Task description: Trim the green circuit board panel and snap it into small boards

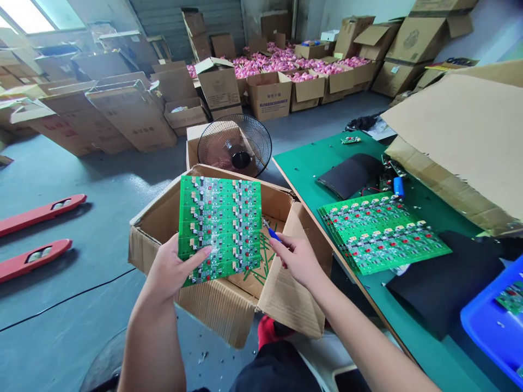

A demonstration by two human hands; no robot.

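Note:
My left hand [177, 267] grips a green circuit board panel [220, 218] by its lower left, thumb on top. Small components in rows cover the panel, which is held tilted above an open cardboard box [241, 291]. My right hand [296, 256] is closed round a small tool with a blue handle and metal tip, apparently pliers [273, 234]. Their tip is at the panel's right edge; whether it touches cannot be made out. Thin green strips [265, 256] lie inside the box, partly hidden behind the panel.
A green-topped table [304, 163] at right holds stacked circuit panels [384, 231], black sheets [351, 174] and a blue bin [474, 316]. A black fan [235, 144] stands behind the box. Red forks [36, 258] lie left; a cable [69, 299] crosses the floor. Cartons [269, 98] line the back.

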